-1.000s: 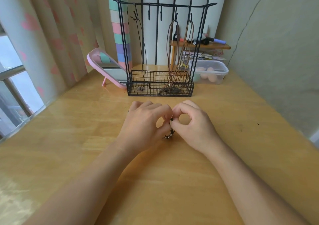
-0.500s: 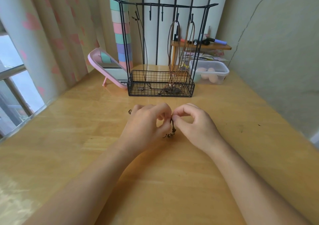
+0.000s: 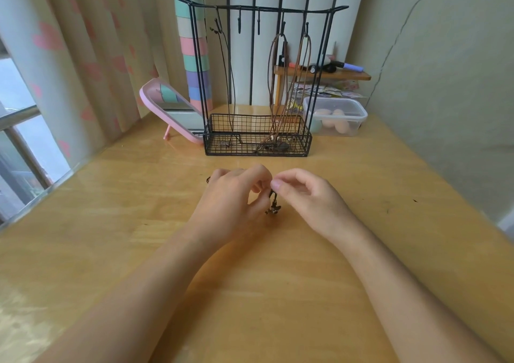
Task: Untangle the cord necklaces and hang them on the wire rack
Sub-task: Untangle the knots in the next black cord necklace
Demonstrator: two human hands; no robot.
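Note:
My left hand (image 3: 233,201) and my right hand (image 3: 308,198) meet over the middle of the wooden table (image 3: 278,293), fingertips together. Both pinch a dark cord necklace (image 3: 273,205) whose small metal pendant dangles just above the wood; a bit of its cord shows left of my left hand. Behind them stands the black wire rack (image 3: 257,78) with a top rail of hooks and a mesh basket at its base. Three cord necklaces hang on it: a thin dark one (image 3: 229,84) at left and two brown ones (image 3: 289,84) at right, their pendants lying in the basket.
A pink tilted mirror (image 3: 169,109) stands left of the rack. A clear lidded box (image 3: 335,116) with pale round things sits at its right, before a small wooden shelf (image 3: 322,74) with pens. Curtains and a window run along the left; a wall closes the right.
Both hands have risen slightly off the table with the necklace, and the fingertips have drawn a little apart, so more of the pendant shows hanging between them.

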